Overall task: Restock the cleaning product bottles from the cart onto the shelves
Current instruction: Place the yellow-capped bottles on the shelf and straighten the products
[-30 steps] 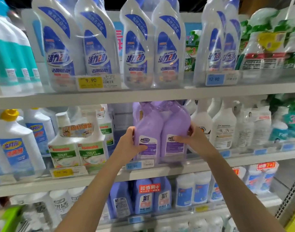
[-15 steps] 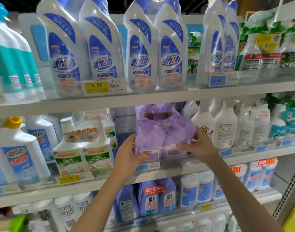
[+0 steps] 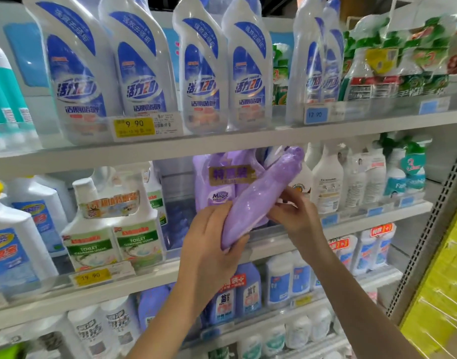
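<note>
Your left hand (image 3: 209, 244) is curled round the lower end of the purple pack (image 3: 263, 193), and your right hand (image 3: 294, 216) grips its side higher up, so both are closed on it. The pack is tilted, top leaning up to the right, at the front edge of the middle shelf (image 3: 357, 226). Behind it a second purple pack (image 3: 217, 182) stands upright on that shelf, between the toilet-liquid bottles (image 3: 113, 244) and the white bottles (image 3: 325, 182).

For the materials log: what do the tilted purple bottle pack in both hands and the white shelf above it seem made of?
Purple bottle pack: opaque lilac plastic under clear glossy film, judging by wrinkled highlights along its side. White shelf: probably painted metal, smooth and matte with a thin straight edge; unconfirmed.
</note>
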